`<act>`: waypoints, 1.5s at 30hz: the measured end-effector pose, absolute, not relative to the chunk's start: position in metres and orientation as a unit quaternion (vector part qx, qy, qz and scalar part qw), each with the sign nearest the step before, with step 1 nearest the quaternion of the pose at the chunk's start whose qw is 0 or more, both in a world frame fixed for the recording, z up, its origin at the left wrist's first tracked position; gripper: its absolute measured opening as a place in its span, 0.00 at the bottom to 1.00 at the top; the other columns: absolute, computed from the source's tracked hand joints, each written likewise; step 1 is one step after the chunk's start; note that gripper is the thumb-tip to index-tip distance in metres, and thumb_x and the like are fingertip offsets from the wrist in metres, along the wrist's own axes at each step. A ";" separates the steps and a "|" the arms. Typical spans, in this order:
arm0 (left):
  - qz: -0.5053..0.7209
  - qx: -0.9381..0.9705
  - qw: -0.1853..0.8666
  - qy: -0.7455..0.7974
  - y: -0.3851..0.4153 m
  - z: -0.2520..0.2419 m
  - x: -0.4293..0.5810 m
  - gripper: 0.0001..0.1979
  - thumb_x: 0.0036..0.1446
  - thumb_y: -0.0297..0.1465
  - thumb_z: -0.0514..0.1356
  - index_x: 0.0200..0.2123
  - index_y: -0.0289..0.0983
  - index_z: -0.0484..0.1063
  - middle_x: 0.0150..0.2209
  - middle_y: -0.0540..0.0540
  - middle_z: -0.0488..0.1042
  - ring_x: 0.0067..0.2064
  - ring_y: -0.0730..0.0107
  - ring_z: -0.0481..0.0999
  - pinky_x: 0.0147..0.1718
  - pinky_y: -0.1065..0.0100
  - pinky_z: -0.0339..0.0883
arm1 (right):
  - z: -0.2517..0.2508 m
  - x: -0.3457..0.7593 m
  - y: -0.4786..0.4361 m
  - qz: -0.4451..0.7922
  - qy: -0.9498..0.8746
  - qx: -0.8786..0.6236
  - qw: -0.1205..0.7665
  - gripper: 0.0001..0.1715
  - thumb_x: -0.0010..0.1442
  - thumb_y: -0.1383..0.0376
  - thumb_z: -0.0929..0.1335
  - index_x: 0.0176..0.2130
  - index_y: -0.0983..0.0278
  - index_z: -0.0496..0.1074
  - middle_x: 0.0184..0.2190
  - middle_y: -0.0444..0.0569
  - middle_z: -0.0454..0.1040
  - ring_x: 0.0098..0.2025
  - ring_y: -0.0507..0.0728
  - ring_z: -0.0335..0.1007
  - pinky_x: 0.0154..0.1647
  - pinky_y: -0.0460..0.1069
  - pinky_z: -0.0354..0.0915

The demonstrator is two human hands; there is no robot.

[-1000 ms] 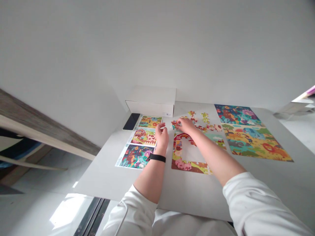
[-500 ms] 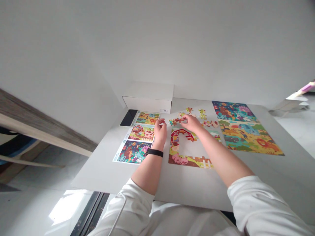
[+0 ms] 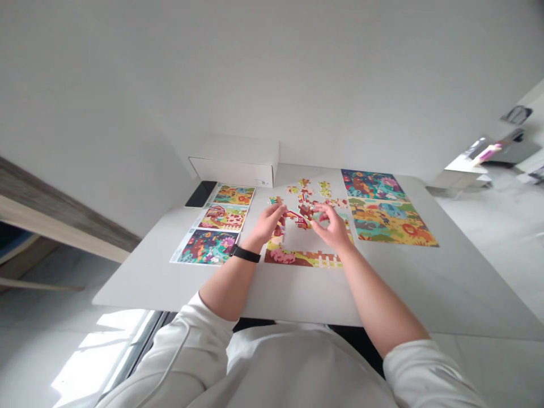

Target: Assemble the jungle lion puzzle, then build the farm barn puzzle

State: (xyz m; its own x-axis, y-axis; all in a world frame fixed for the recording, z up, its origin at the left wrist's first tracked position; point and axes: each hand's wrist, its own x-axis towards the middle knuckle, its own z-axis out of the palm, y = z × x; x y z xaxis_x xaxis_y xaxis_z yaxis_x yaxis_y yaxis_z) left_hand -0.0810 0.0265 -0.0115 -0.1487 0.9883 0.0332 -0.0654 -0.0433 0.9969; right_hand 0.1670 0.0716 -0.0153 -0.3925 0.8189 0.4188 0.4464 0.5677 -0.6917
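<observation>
A farm jigsaw puzzle (image 3: 289, 259) lies partly joined in front of me, its border pieces around a bare middle. My left hand (image 3: 267, 224) rests at its upper left side, fingers stretched toward the red barn part (image 3: 301, 221); the fingertips are partly hidden. Over the barn, my right hand (image 3: 332, 229) has thumb and forefinger at a dark red puzzle piece (image 3: 305, 212). Several loose pieces lie beyond the hands, among them a yellow-green piece (image 3: 324, 188) and a brown and yellow piece (image 3: 304, 182).
Left of the puzzle are a sheet of three small pictures (image 3: 225, 218) and a black phone (image 3: 201, 194). A white box (image 3: 233, 170) stands at the back against the wall. Two finished puzzles, a dark one (image 3: 374, 186) and a yellow safari one (image 3: 391, 222), lie to the right.
The view has shifted, so the table sits further left. My right hand has come back from the loose pieces to the barn with a red piece. The left hand has extended its fingers over the puzzle.
</observation>
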 end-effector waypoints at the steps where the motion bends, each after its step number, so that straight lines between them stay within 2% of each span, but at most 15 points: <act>1: 0.547 0.464 0.480 0.505 0.021 -0.010 -0.078 0.24 0.63 0.55 0.66 0.36 0.39 0.75 0.31 0.48 0.72 0.26 0.73 0.72 0.17 0.74 0.59 | -0.014 0.166 0.066 0.214 -0.813 -0.390 0.374 0.30 0.67 0.57 0.71 0.66 0.55 0.68 0.60 0.54 0.80 0.46 0.61 0.78 0.59 0.59 0.75; 4: 0.521 0.487 0.494 0.498 0.011 -0.006 -0.073 0.26 0.63 0.57 0.65 0.37 0.39 0.76 0.28 0.48 0.72 0.24 0.74 0.70 0.17 0.74 0.57 | -0.011 0.160 0.055 0.157 -0.853 -0.365 0.338 0.30 0.67 0.62 0.70 0.66 0.56 0.70 0.59 0.55 0.80 0.49 0.63 0.78 0.62 0.60 0.73; 7: 0.501 0.506 0.492 0.501 0.009 -0.004 -0.072 0.24 0.62 0.55 0.68 0.34 0.39 0.74 0.23 0.51 0.69 0.20 0.77 0.64 0.17 0.74 0.53 | -0.008 0.156 0.051 0.142 -0.873 -0.348 0.310 0.30 0.68 0.63 0.70 0.67 0.56 0.70 0.59 0.55 0.80 0.55 0.66 0.78 0.65 0.62 0.72; 11: 0.512 0.505 0.479 0.503 0.012 -0.004 -0.071 0.24 0.59 0.53 0.71 0.32 0.38 0.72 0.25 0.51 0.72 0.21 0.79 0.62 0.19 0.74 0.53 | -0.011 0.155 0.051 0.151 -0.867 -0.327 0.345 0.31 0.69 0.63 0.69 0.69 0.55 0.68 0.64 0.56 0.76 0.64 0.67 0.74 0.68 0.62 0.70; 13: 0.523 0.501 0.476 0.499 0.012 -0.005 -0.070 0.25 0.58 0.54 0.71 0.32 0.38 0.71 0.28 0.49 0.75 0.21 0.79 0.62 0.19 0.74 0.54 | -0.013 0.155 0.052 0.166 -0.854 -0.328 0.369 0.30 0.70 0.60 0.70 0.68 0.55 0.68 0.65 0.57 0.74 0.65 0.66 0.74 0.68 0.61 0.71; 16: 0.533 0.502 0.470 0.493 0.012 -0.005 -0.069 0.27 0.57 0.56 0.71 0.33 0.38 0.70 0.27 0.50 0.74 0.21 0.80 0.61 0.19 0.73 0.53 | -0.018 0.152 0.052 0.215 -0.825 -0.349 0.388 0.29 0.70 0.57 0.71 0.67 0.56 0.69 0.61 0.56 0.77 0.58 0.64 0.78 0.63 0.60 0.74; 20: 0.539 0.502 0.473 0.484 0.012 -0.006 -0.066 0.28 0.58 0.57 0.70 0.33 0.39 0.69 0.24 0.54 0.69 0.21 0.80 0.60 0.20 0.73 0.53 | -0.026 0.146 0.053 0.319 -0.782 -0.347 0.408 0.28 0.69 0.55 0.72 0.65 0.54 0.70 0.45 0.50 0.82 0.48 0.62 0.81 0.55 0.58 0.76; 22: 0.540 0.501 0.480 0.477 0.012 -0.007 -0.065 0.29 0.57 0.58 0.71 0.33 0.39 0.69 0.23 0.55 0.68 0.21 0.80 0.60 0.20 0.73 0.53 | -0.030 0.143 0.055 0.369 -0.759 -0.324 0.427 0.27 0.68 0.54 0.73 0.63 0.54 0.71 0.41 0.48 0.82 0.45 0.61 0.81 0.53 0.57 0.76; 26: 0.536 0.495 0.489 0.479 0.012 -0.008 -0.066 0.27 0.60 0.56 0.70 0.33 0.39 0.70 0.22 0.57 0.65 0.20 0.80 0.60 0.20 0.74 0.53 | -0.035 0.141 0.059 0.418 -0.723 -0.317 0.449 0.27 0.66 0.53 0.75 0.61 0.54 0.72 0.39 0.46 0.82 0.42 0.60 0.81 0.51 0.57 0.76; 30: 0.519 0.490 0.486 0.505 0.011 -0.008 -0.069 0.22 0.64 0.51 0.67 0.35 0.38 0.72 0.24 0.55 0.67 0.20 0.80 0.64 0.19 0.75 0.56 | -0.037 0.144 0.062 0.433 -0.709 -0.323 0.454 0.28 0.64 0.52 0.76 0.60 0.54 0.71 0.39 0.46 0.82 0.40 0.59 0.80 0.50 0.57 0.76; 35: 0.521 0.495 0.482 0.501 0.011 -0.009 -0.068 0.21 0.64 0.49 0.69 0.34 0.38 0.70 0.23 0.56 0.65 0.20 0.81 0.62 0.19 0.75 0.55 | -0.039 0.147 0.064 0.422 -0.717 -0.326 0.450 0.27 0.66 0.53 0.75 0.60 0.54 0.71 0.39 0.45 0.81 0.41 0.58 0.80 0.50 0.56 0.76; 38: 0.526 0.491 0.479 0.502 0.013 -0.010 -0.068 0.22 0.64 0.50 0.69 0.33 0.38 0.70 0.22 0.56 0.65 0.20 0.80 0.62 0.19 0.75 0.54 | -0.038 0.148 0.063 0.379 -0.740 -0.329 0.447 0.27 0.67 0.55 0.74 0.62 0.54 0.71 0.42 0.48 0.81 0.42 0.60 0.81 0.50 0.57 0.77; 40: 0.528 0.488 0.478 0.505 0.013 -0.010 -0.068 0.21 0.64 0.49 0.69 0.34 0.38 0.70 0.22 0.56 0.65 0.20 0.80 0.62 0.19 0.74 0.54 | -0.035 0.149 0.062 0.313 -0.765 -0.335 0.453 0.28 0.67 0.58 0.74 0.63 0.54 0.70 0.50 0.52 0.81 0.48 0.62 0.80 0.52 0.59 0.78; 43: 0.531 0.487 0.474 0.506 0.014 -0.010 -0.069 0.21 0.64 0.49 0.70 0.34 0.38 0.70 0.22 0.56 0.65 0.20 0.80 0.62 0.20 0.75 0.54 | -0.028 0.151 0.059 0.201 -0.809 -0.316 0.454 0.27 0.67 0.63 0.73 0.64 0.54 0.71 0.61 0.57 0.76 0.61 0.67 0.76 0.62 0.63 0.75; 45: 0.532 0.488 0.476 0.503 0.014 -0.011 -0.069 0.21 0.63 0.48 0.69 0.33 0.38 0.70 0.22 0.56 0.64 0.20 0.80 0.62 0.20 0.75 0.55 | -0.024 0.152 0.058 0.154 -0.833 -0.290 0.445 0.24 0.68 0.66 0.72 0.62 0.54 0.72 0.61 0.57 0.75 0.66 0.68 0.72 0.69 0.65 0.71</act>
State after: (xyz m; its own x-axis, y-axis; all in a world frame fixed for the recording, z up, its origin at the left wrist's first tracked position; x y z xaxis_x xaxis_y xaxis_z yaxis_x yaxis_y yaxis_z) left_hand -0.0691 0.0136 -0.0107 -0.0704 0.9967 0.0408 -0.0151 -0.0420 0.9990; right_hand 0.1520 0.0580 -0.0243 -0.4357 0.6196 0.6529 0.3454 0.7849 -0.5144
